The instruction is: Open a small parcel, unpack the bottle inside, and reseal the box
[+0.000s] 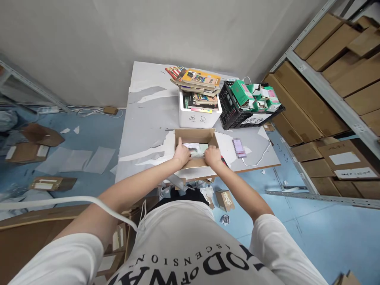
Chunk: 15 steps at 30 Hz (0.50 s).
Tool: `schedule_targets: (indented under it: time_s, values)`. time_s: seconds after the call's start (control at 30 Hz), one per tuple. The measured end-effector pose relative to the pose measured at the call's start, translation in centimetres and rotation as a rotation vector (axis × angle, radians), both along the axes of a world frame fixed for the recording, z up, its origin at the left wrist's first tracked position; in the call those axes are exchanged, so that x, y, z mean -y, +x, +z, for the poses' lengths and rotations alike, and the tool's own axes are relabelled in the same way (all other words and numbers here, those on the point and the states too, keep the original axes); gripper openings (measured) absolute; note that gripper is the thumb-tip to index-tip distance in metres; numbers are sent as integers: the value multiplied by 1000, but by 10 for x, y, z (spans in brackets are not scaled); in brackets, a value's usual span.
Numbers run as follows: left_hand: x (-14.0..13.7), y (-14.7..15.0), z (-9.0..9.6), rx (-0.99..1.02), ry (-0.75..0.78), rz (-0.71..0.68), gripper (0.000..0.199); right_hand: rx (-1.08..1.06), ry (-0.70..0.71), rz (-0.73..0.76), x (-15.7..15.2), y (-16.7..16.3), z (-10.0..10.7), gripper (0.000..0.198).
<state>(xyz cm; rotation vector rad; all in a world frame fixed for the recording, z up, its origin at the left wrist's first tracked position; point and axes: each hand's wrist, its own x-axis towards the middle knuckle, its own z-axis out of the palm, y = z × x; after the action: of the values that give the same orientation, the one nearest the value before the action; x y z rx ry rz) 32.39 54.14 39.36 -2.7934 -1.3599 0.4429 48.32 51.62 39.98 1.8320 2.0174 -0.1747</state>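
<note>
An open brown cardboard box [194, 135] sits at the near edge of a grey table [148, 118]. Both hands reach into it. My left hand [181, 154] grips the left end of a pale, greenish flat item [198, 150] lying inside the box. At the item's right end my right hand [212, 155] presses on it with curled fingers. The item's lower part is hidden by the hands and the box's near wall.
A white foam box [199, 114] piled with books stands behind the cardboard box. A black crate [234, 114] of green packets is to its right. A phone [239, 147] with a white cable lies on the table. Metal shelving [326, 95] with cartons lines the right; flattened cartons litter the blue floor.
</note>
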Motion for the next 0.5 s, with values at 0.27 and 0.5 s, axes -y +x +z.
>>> schedule_targets:
  time_s: [0.27, 0.5]
  values:
    - [21, -46, -36, 275, -87, 425, 128, -364, 199, -224, 34, 57, -60, 90]
    - [21, -49, -44, 324, -122, 428, 136, -302, 313, -178, 29, 45, -36, 72]
